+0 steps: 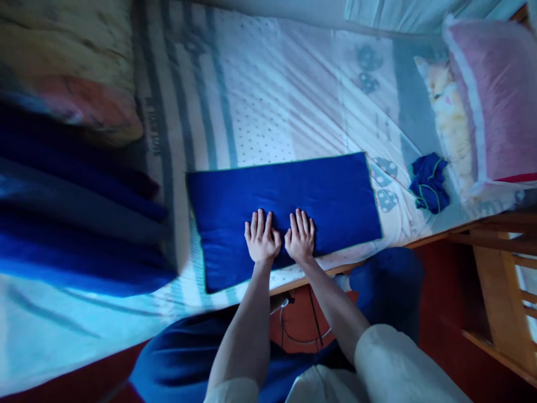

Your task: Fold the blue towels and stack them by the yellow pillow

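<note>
I rest my left hand and right hand on the blue cloth, fingers straight and parted, cloth flat along the bed, crumpled cloth near the pink pillow

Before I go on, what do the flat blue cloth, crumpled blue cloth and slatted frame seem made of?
Flat blue cloth: matte fabric, perhaps microfibre; soft wrinkles, green edging.
Crumpled blue cloth: likely similar matte fabric; loose folds, matching edging.
Slatted frame: probably wood, perhaps varnished; warm brown colour, smooth-looking surface.
</note>
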Tool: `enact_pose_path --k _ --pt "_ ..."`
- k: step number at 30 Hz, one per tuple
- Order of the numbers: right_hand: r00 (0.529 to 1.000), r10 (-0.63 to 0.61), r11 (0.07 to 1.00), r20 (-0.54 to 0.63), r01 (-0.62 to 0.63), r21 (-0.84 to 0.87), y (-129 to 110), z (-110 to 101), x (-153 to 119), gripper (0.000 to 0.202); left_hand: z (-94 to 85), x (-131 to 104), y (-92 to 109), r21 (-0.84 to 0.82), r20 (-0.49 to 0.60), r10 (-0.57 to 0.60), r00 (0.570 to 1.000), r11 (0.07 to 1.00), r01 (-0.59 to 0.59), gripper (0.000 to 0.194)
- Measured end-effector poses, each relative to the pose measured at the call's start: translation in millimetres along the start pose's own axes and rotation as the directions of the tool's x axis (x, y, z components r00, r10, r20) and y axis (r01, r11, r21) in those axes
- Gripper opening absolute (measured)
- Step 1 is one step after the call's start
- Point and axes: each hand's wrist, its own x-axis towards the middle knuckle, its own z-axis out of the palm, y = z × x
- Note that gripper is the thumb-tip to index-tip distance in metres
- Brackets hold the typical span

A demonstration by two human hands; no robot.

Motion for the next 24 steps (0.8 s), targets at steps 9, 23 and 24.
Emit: enact_pose_path --k 9,23,24 --pt "0.881 -0.432 0.9 0.194 0.409 0.149 -12.3 -12.3 30.7 0.053 3.3 -1.6 -9.7 0.0 0.026 0.017 1.0 1.0 -0.017 0.057" --pt "1.0 -0.023 0.974 0.007 0.024 -0.227 195.9 -125.2 91.9 0.056 1.7 -1.6 -0.3 0.027 -0.015 0.036 0.999 0.999 -0.036 0.061" --pt "1.0 0.0 0.974 0.001 0.0 -0.225 202.2 -128.4 93.7 0.056 2.1 -1.6 -0.6 0.043 -0.01 0.036 0.999 0.998 -0.036 0.061"
